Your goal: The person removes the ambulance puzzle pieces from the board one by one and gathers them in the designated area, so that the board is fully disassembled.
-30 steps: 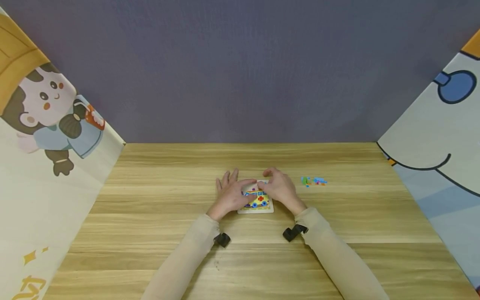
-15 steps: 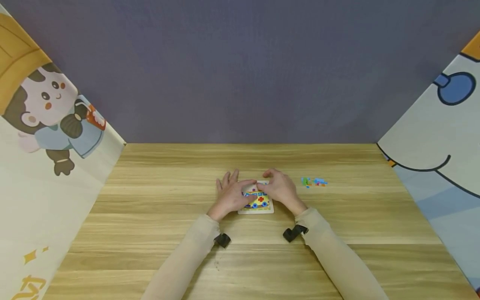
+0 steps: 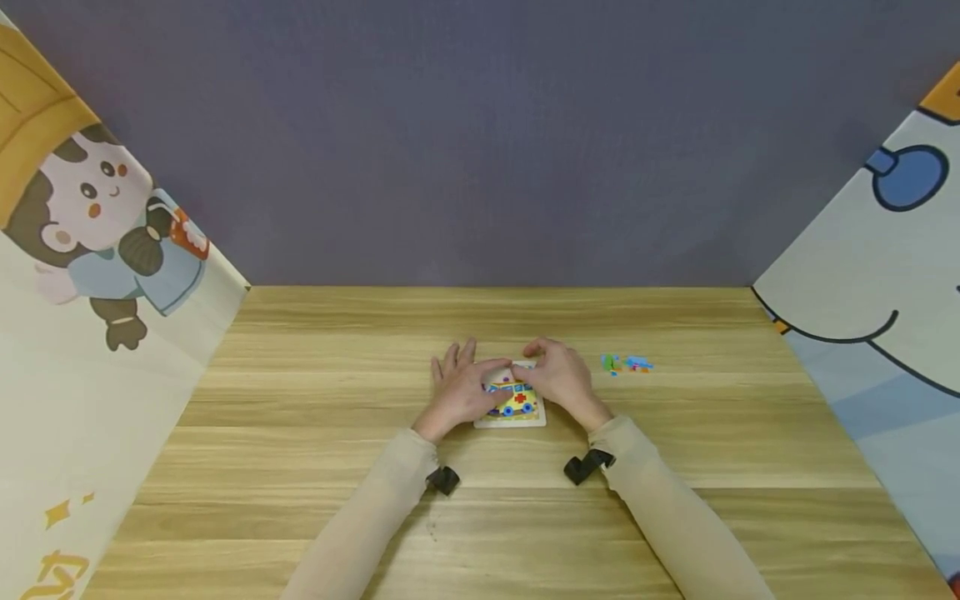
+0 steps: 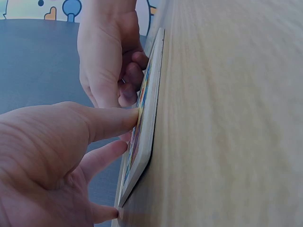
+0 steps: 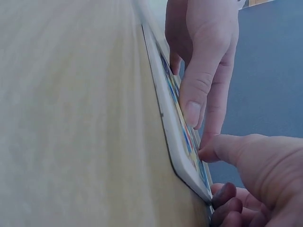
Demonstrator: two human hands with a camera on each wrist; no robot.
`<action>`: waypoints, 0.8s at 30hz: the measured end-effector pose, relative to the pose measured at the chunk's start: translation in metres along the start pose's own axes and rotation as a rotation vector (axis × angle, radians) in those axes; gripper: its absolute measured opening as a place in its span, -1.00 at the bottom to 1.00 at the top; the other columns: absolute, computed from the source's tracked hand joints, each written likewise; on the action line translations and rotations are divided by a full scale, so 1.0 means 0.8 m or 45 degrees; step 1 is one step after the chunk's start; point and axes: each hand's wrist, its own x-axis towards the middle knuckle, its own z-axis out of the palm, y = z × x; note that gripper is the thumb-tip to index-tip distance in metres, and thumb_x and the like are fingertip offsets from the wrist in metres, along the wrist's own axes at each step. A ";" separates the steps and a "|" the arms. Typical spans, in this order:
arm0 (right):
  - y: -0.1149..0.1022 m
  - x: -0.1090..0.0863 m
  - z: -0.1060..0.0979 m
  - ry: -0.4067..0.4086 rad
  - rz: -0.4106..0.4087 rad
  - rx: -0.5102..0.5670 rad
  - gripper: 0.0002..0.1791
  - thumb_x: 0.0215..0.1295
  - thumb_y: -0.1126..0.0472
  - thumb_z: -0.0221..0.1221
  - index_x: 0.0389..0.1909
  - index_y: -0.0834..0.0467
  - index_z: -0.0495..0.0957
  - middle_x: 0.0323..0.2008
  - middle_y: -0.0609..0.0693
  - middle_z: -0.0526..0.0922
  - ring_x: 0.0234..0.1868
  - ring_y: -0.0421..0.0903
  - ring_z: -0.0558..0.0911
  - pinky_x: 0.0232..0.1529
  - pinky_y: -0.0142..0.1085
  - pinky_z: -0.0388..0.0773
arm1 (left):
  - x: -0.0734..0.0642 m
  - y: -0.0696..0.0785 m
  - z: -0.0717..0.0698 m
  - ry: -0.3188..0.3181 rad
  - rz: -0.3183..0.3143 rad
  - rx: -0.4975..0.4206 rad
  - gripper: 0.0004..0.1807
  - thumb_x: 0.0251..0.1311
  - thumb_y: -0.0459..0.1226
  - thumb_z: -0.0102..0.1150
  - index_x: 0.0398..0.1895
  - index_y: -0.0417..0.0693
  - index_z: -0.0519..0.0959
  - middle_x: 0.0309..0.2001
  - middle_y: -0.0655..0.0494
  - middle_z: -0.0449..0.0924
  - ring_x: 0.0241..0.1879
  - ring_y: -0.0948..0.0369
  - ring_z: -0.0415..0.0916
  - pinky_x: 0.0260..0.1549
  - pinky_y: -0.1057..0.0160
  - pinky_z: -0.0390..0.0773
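Note:
A small flat jigsaw puzzle point(image 3: 528, 408) with a white border lies on the wooden table between the two hands. Its picture has a yellow ambulance with a red cross and blue wheels. My left hand point(image 3: 461, 393) spreads straight fingers beyond the puzzle's left side, its thumb resting on the picture and its index fingertip at the far edge. From the other side, my right hand point(image 3: 561, 377) presses its bent thumb on the upper part of the picture, while its other fingers point(image 5: 225, 195) curl at the puzzle's edge. Both hands hide parts of the picture.
Several small colourful pieces, green ones point(image 3: 610, 362) and blue and pink ones point(image 3: 639, 363), lie right of the right hand. A dark grey panel point(image 3: 495, 167) stands behind the wooden table point(image 3: 360, 358). Walls with cartoon prints rise at both sides.

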 end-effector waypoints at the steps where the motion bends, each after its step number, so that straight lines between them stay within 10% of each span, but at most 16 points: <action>1: 0.000 0.000 0.000 0.005 0.000 0.002 -0.52 0.31 -0.11 0.40 0.11 0.09 0.68 -0.43 -0.04 0.72 -0.55 -0.14 0.56 -0.54 -0.32 0.41 | 0.000 0.000 0.001 -0.002 -0.002 0.004 -0.42 0.36 0.08 0.35 0.44 0.34 0.59 0.74 -0.21 -0.10 0.72 -0.30 -0.30 0.57 -0.53 -0.43; 24: 0.028 0.006 -0.007 -0.112 -0.224 0.148 -0.58 0.38 -0.07 0.39 0.08 0.12 0.74 -0.54 -0.05 0.59 -0.60 -0.15 0.43 -0.55 -0.33 0.37 | 0.000 0.002 0.001 0.010 0.010 0.028 -0.42 0.37 0.09 0.33 0.44 0.35 0.57 0.74 -0.22 -0.09 0.71 -0.32 -0.27 0.57 -0.54 -0.41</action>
